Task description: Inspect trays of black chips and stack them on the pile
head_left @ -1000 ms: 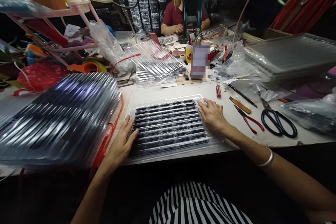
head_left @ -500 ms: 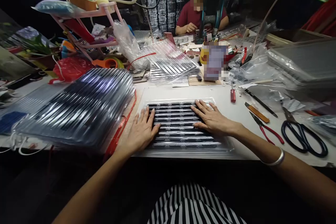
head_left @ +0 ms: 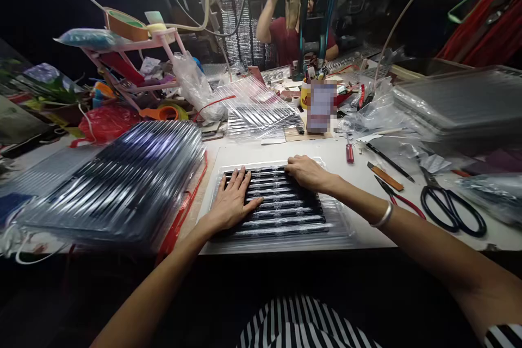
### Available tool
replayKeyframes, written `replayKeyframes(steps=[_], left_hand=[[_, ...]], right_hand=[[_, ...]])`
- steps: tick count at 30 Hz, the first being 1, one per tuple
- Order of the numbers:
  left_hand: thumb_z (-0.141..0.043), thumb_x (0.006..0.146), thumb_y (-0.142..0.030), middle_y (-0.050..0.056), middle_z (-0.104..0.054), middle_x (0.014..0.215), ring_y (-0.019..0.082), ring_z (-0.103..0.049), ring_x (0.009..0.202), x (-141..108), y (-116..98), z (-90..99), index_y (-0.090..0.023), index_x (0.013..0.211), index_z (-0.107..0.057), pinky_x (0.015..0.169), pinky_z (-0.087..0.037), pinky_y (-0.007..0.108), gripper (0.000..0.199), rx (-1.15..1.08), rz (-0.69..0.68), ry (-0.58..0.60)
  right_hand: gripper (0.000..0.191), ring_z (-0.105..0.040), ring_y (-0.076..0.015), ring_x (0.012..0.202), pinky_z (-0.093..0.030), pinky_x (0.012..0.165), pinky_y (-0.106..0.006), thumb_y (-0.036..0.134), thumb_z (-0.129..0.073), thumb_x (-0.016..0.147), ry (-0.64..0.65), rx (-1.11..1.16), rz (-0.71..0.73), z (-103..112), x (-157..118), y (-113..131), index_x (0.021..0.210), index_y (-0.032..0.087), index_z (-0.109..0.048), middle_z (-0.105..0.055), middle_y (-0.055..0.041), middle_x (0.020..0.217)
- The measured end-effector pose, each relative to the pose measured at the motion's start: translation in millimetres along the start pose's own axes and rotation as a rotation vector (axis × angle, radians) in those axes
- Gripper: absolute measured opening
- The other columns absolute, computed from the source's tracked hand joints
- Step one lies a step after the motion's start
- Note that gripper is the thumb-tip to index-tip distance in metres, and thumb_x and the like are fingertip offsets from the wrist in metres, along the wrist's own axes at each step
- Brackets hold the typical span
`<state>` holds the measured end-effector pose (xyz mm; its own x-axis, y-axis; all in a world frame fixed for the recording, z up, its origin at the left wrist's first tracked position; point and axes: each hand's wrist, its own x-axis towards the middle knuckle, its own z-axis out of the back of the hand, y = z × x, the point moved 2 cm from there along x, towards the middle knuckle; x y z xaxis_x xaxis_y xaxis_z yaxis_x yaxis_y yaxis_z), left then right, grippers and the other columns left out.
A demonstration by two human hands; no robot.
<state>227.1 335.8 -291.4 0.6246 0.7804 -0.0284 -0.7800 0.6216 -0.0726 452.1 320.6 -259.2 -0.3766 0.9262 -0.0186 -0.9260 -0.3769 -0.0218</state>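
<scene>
A clear plastic tray lies flat in front of me at the table's near edge, with rows of slim black strips in its grooves. My left hand rests on the left side of the rows, fingers stretched and thumb out. At the upper right end of the rows is my right hand, its fingers curled down and pressed together. What the right fingertips pinch, if anything, is hidden behind the hand.
Left stands a stack of filled clear trays beside red ribbon. To the right lie a screwdriver, a craft knife, pliers and large scissors. Opposite, a person sits behind a machine.
My right hand has gone from lying spread on the strips to curled fingers at their upper edge. My left hand stays flat. The person opposite has raised an arm; the view has shifted slightly.
</scene>
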Motion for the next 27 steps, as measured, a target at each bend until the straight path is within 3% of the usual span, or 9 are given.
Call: replayKeyframes(steps=[5, 9, 12, 15, 17, 21, 24, 27], left_hand=[[-0.027, 0.088, -0.064, 0.011, -0.014, 0.154, 0.029, -0.011, 0.142, -1.5, 2.1, -3.4, -0.013, 0.147, -0.020, 0.113, -0.011, 0.053, 0.078, 0.020, -0.008, -0.064], [-0.026, 0.090, -0.061, 0.005, -0.016, 0.154, 0.028, -0.010, 0.142, -3.8, 0.9, -2.5, -0.021, 0.147, -0.017, 0.112, -0.012, 0.056, 0.071, 0.013, -0.052, -0.112], [-0.025, 0.090, -0.062, 0.007, -0.017, 0.154, 0.028, -0.011, 0.142, -3.5, -0.3, -1.7, -0.019, 0.147, -0.021, 0.112, -0.011, 0.055, 0.072, 0.015, -0.040, -0.083], [-0.024, 0.088, -0.065, 0.009, -0.014, 0.154, 0.030, -0.011, 0.141, -1.6, -2.5, -2.0, -0.014, 0.146, -0.023, 0.112, -0.011, 0.055, 0.077, 0.029, -0.012, -0.024], [-0.023, 0.088, -0.064, 0.011, -0.012, 0.154, 0.032, -0.010, 0.141, -0.6, -4.3, -2.6, -0.011, 0.146, -0.022, 0.112, -0.011, 0.056, 0.079, 0.046, 0.007, -0.004], [-0.022, 0.089, -0.062, 0.012, -0.010, 0.154, 0.031, -0.006, 0.142, -0.6, -7.2, -4.0, -0.010, 0.147, -0.018, 0.112, -0.009, 0.056, 0.077, 0.070, 0.031, 0.004], [-0.023, 0.090, -0.061, 0.012, -0.009, 0.154, 0.031, -0.006, 0.142, -1.9, -8.2, -4.6, -0.011, 0.147, -0.017, 0.112, -0.009, 0.056, 0.076, 0.072, 0.043, 0.007], [-0.025, 0.089, -0.060, 0.011, -0.009, 0.154, 0.030, -0.007, 0.142, -1.7, -9.1, -5.3, -0.011, 0.147, -0.020, 0.112, -0.009, 0.054, 0.076, 0.071, 0.049, 0.001]], right_hand=[[0.026, -0.060, -0.0237, 0.081, -0.040, 0.068, -0.033, 0.007, -0.041, 0.088, 0.065, -0.084, 0.033, 3.3, 21.7, 16.0, 0.092, 0.009, -0.066, -0.066, -0.0160, 0.091], [0.029, -0.057, -0.0264, 0.088, -0.040, 0.074, -0.037, 0.003, -0.036, 0.088, 0.011, -0.132, 0.026, -6.5, 16.8, 30.9, 0.093, 0.004, -0.065, -0.063, -0.0209, 0.094], [0.032, -0.055, -0.0276, 0.095, -0.039, 0.080, -0.039, 0.005, -0.033, 0.089, -0.036, -0.120, 0.008, -10.9, 8.1, 29.3, 0.097, 0.004, -0.064, -0.062, -0.0204, 0.099], [0.033, -0.055, -0.0268, 0.100, -0.040, 0.082, -0.037, 0.015, -0.033, 0.094, -0.062, -0.074, -0.035, -11.5, -5.5, 21.0, 0.101, 0.006, -0.063, -0.062, -0.0184, 0.105], [0.039, -0.052, -0.0253, 0.109, -0.040, 0.089, -0.037, 0.030, -0.032, 0.097, -0.082, -0.037, -0.058, -12.0, -18.5, 17.2, 0.117, 0.009, -0.058, -0.059, -0.0172, 0.119], [0.074, -0.020, -0.0279, 0.139, -0.019, 0.109, -0.048, 0.061, -0.027, 0.091, -0.092, 0.091, -0.083, -17.0, -44.0, 17.1, 0.146, 0.013, -0.022, -0.024, -0.0154, 0.152], [0.084, -0.006, -0.0288, 0.142, -0.008, 0.112, -0.052, 0.070, -0.024, 0.086, 0.048, 0.232, -0.066, -20.0, -52.1, 19.7, 0.148, 0.013, -0.018, -0.011, -0.0135, 0.155], [0.083, -0.003, -0.0263, 0.143, -0.003, 0.113, -0.052, 0.068, -0.020, 0.088, 0.000, 0.264, -0.069, -17.1, -52.9, 20.2, 0.149, 0.012, -0.012, -0.007, -0.0130, 0.155]])
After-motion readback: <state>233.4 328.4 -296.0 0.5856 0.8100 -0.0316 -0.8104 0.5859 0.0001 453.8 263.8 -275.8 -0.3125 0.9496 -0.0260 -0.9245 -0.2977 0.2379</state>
